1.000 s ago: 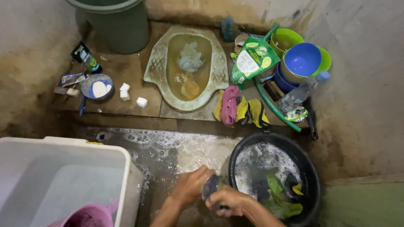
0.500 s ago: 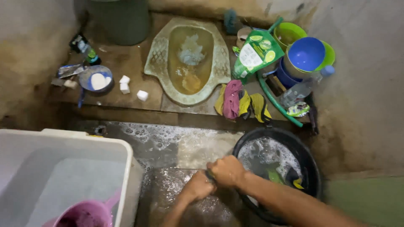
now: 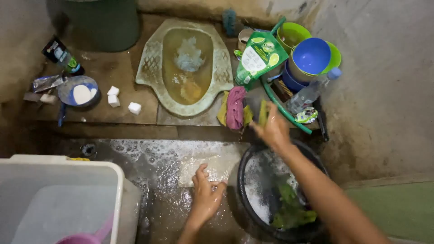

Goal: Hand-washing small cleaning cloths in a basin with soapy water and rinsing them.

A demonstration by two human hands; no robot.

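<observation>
We've split our hands: half a second ago both were clasped together at the basin (image 3: 246, 190) rim. Now right hand (image 3: 273, 129) is out at 12 o'clock, fingers spread, empty, near the rags (image 3: 236, 107) on the step (blurred). Left hand (image 3: 205, 194) is open, flat on the sudsy floor (image 3: 149, 156). Green cloth (image 3: 289, 210) sits in the basin. Tub (image 3: 63, 199) crowds 9 o'clock; 11 o'clock is free.

Stained concrete walls (image 3: 389, 113), a wet, soapy floor (image 3: 172, 156) — a raised brown step (image 3: 108, 97) holds a squat toilet (image 3: 187, 68).
</observation>
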